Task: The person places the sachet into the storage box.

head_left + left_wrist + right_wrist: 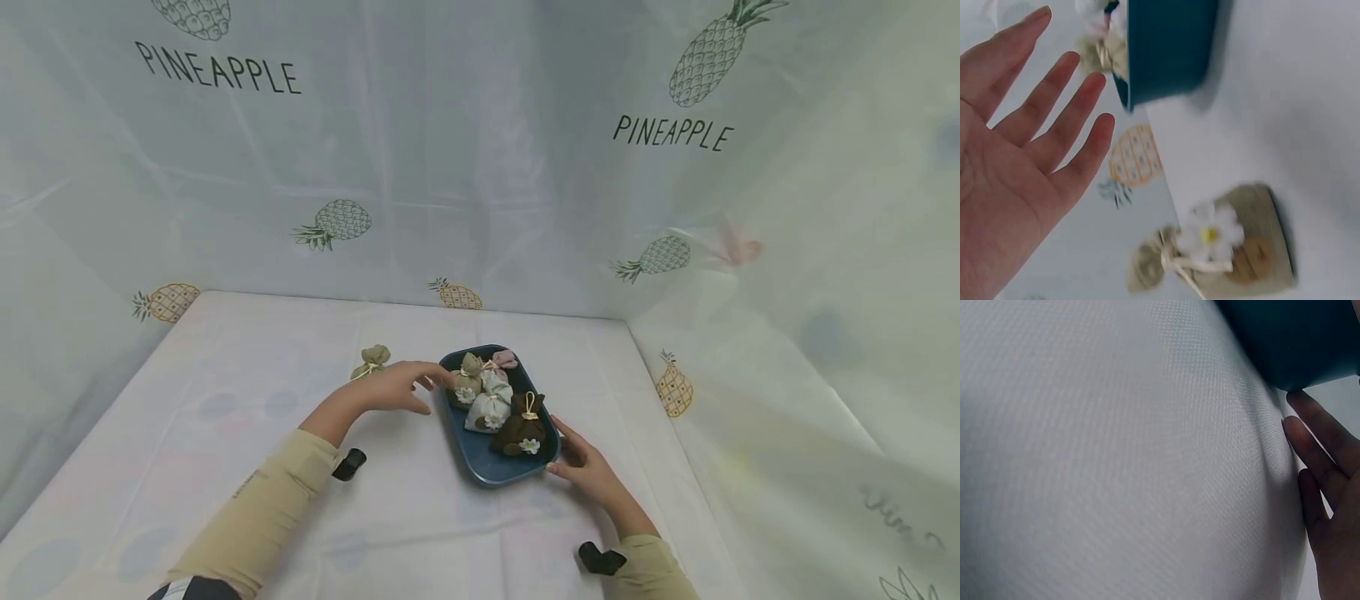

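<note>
A dark blue tray [483,468] holds several small drawstring pouches, among them a khaki pouch [467,388], a pale mint pouch [487,410], a dark brown pouch [519,429] and a pink one [504,359]. My left hand [393,387] hovers at the tray's left rim with spread fingers and nothing in the palm. Behind that hand, an olive pouch [1241,250] with a white flower and a tied cord lies on the table, partly hidden in the head view. My right hand [588,471] is at the tray's right side, fingers extended, fingertips and thumb against its near right corner.
A white cloth [300,350] with faint dots covers the table. Hanging sheets [480,167] printed with pineapples enclose the back and sides. Black straps [348,464] show at both wrists, below beige sleeves [262,508].
</note>
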Motion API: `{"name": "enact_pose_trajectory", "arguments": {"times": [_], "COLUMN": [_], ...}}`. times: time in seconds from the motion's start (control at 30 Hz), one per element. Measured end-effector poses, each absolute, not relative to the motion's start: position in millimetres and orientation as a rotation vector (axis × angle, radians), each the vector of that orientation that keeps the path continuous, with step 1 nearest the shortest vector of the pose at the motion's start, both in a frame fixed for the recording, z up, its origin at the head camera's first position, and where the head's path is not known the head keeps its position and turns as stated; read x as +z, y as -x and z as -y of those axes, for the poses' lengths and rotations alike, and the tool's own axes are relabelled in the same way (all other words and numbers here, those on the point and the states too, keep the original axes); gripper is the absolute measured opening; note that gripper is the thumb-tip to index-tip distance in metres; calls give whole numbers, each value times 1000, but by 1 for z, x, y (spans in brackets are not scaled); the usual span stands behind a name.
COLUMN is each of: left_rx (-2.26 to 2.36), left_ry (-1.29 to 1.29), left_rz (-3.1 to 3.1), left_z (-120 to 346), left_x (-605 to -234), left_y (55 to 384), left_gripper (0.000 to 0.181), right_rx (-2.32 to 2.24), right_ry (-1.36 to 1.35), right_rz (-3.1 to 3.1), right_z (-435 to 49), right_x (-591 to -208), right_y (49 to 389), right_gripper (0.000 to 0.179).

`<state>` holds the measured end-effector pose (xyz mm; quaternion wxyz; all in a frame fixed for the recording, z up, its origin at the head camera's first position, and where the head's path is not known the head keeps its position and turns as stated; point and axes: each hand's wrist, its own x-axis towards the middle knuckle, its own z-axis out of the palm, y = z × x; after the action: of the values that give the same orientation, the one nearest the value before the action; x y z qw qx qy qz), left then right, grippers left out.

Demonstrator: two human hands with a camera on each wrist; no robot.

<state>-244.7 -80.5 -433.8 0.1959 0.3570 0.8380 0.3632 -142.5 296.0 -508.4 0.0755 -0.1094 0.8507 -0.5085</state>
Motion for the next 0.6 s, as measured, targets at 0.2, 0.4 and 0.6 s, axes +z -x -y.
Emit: {"name": "enact_pose_trajectory", "arguments": {"times": [0.2,0.4,0.6], "left_rx": [1029,1026,1032], "left_ry": [-832,-742,-662], "left_rz": [-2414,-2477,-2543], "left_z": [108,131,151], "left_x": [-439,-447,-445], "left_y": [251,254,256], "left_gripper": [59,55,51], "right_rx": [-1537,-1539,-1540], "right_ry": [348,322,297], "right_rz": [-2546,-2542,-2535], "right_z": [-297,-296,-295], "right_x": [-508,-507,-505], "right_y": [142,142,142], "right_gripper": [78,78,78]}}
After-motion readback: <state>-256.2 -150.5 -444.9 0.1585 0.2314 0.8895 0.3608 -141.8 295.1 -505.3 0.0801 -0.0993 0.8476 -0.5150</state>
